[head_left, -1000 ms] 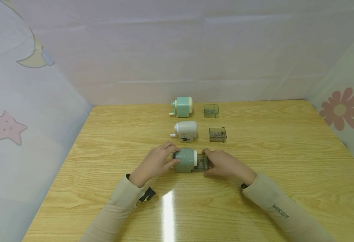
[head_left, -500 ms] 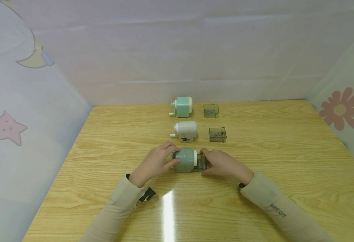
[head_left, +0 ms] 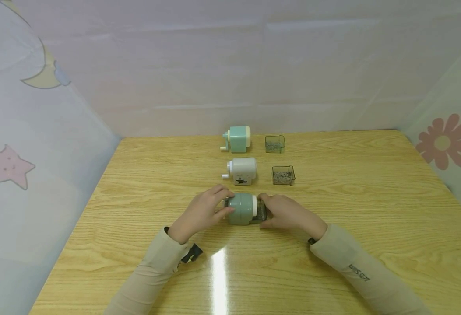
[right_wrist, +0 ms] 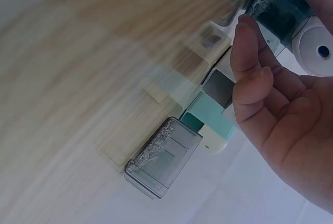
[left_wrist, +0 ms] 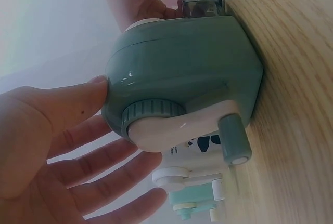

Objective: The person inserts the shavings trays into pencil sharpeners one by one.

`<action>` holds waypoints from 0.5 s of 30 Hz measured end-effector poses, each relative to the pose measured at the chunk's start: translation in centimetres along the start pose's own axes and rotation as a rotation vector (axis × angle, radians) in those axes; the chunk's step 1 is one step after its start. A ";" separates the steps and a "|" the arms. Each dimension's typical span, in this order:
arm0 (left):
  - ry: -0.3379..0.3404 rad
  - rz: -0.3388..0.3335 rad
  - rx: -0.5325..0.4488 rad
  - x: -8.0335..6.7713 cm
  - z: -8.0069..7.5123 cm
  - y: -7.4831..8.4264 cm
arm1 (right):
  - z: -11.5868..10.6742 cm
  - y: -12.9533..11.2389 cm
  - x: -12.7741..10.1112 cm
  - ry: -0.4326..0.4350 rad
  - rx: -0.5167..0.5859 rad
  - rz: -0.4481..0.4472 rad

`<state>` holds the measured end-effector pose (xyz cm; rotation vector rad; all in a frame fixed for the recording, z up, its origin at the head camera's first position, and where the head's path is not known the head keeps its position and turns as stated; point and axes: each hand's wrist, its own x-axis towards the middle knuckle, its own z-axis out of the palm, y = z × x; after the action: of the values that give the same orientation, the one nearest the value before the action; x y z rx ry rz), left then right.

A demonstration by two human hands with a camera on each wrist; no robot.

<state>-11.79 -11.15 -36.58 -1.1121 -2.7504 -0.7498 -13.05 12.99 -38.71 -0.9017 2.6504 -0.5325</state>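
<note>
A dark green crank pencil sharpener [head_left: 241, 210] stands on the table, its crank [left_wrist: 182, 128] facing left. My left hand [head_left: 202, 213] holds its body between thumb and fingers. At the sharpener's right end, my right hand [head_left: 291, 212] pinches the clear grey shavings drawer [head_left: 260, 213], which is partly inside the body. Shavings show through the drawer's wall in the right wrist view. Behind stand a white sharpener [head_left: 244, 170] and a mint green sharpener [head_left: 239, 139], each with its crank to the left.
Two drawers holding shavings, a grey one [head_left: 283, 176] and a greenish one [head_left: 274, 144], sit to the right of the rear sharpeners. A small black-and-yellow item [head_left: 192, 253] is by the left cuff. The wooden table [head_left: 352, 175] meets a pale curtain [head_left: 214, 78] behind.
My right hand has moved left, pushing the drawer further into the green sharpener. The left hand and the sharpener's body have stayed in place.
</note>
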 end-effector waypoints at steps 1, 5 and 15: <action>0.000 0.001 0.000 0.0 0.0 0.0 | 0.0 0.0 0.0 0.003 -0.003 -0.003; 0.005 0.004 0.000 0.0 0.0 -0.1 | 0.1 -0.2 0.1 0.006 -0.015 -0.007; 0.014 0.015 -0.004 0.0 0.1 -0.2 | 0.1 -0.6 0.4 0.001 -0.012 -0.006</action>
<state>-11.87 -11.23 -36.79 -1.1228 -2.7273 -0.7590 -13.01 12.29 -38.66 -0.9126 2.6556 -0.5193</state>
